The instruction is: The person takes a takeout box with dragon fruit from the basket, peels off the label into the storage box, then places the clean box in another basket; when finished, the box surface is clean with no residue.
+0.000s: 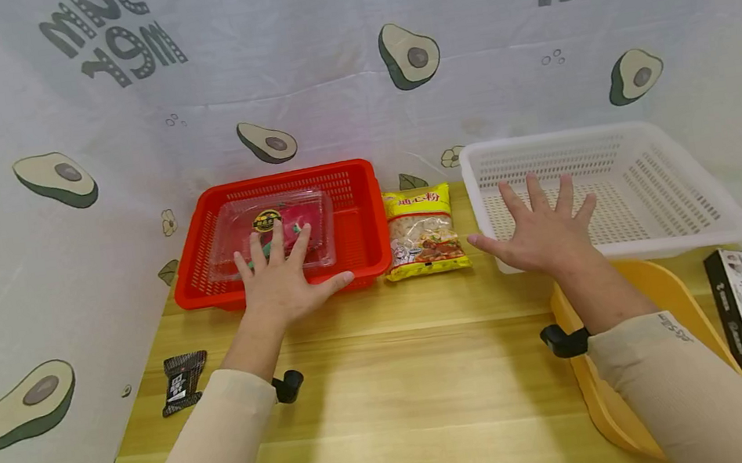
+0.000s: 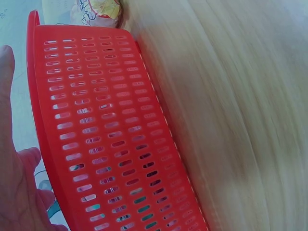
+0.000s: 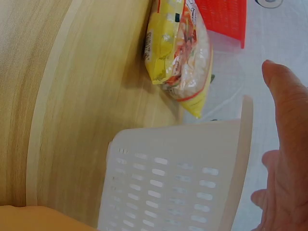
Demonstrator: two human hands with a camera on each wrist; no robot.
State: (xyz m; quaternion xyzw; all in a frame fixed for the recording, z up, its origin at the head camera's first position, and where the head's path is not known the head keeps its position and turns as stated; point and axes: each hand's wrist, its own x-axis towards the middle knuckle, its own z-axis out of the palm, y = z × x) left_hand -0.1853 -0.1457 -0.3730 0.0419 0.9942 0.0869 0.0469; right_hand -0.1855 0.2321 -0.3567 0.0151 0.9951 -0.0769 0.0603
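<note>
- Plainly, the left hand (image 1: 282, 287) holds nothing, fingers spread wide over the red basket (image 1: 351, 222); its slotted plastic walls likely keep the glossy clear box (image 1: 233, 227) contained;
- the right hand (image 1: 545, 234), equally splayed and holding nothing, hangs over the white basket (image 1: 649, 184), rigid and perforated;
- a crinkly, soft yellow bag (image 1: 422, 232) lies between the baskets; perhaps the gap suits it.

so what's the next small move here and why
I'd probably lower the left grip onto the clear plastic box: it is spread wide and holding nothing, and in the head view its tips overlap that box, which lies in the red basket.
</note>
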